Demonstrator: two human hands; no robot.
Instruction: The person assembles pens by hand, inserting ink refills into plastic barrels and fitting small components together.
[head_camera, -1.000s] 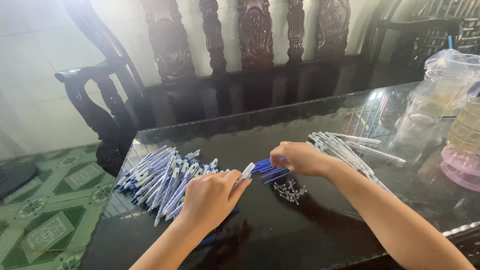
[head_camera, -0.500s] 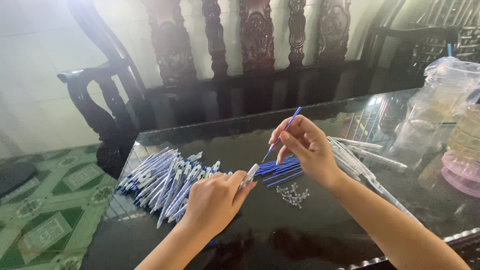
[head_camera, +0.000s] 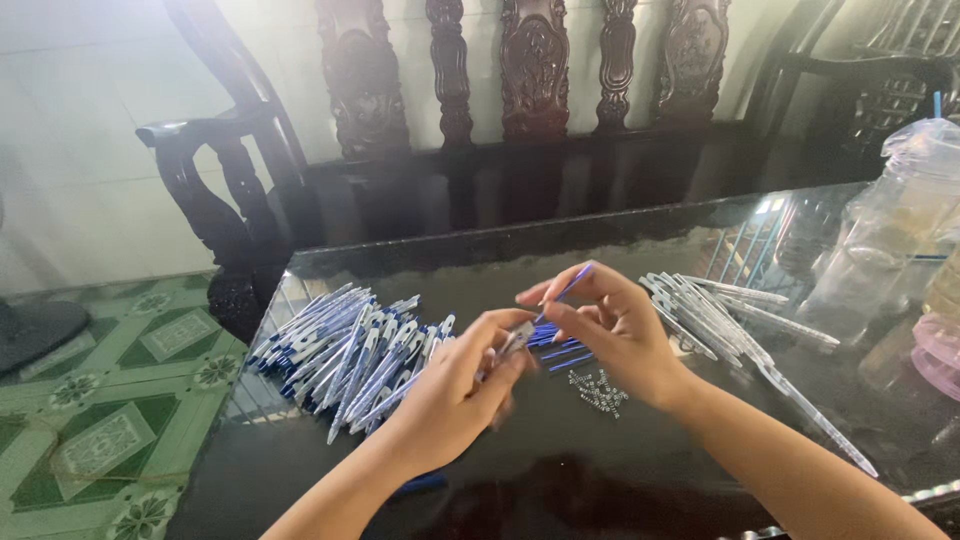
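Fingers of both hands pinch pen parts, left hand (head_camera: 455, 385) a barrel (head_camera: 515, 338), right hand (head_camera: 610, 330) a blue refill (head_camera: 573, 285).

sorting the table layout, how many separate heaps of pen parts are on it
4: assembled pens at left, blue refills under the hands, small springs in the middle, clear barrels at right; hands may hide more.

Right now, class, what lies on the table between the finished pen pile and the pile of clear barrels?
Head view: both hands, left and right, loose blue refills and small springs.
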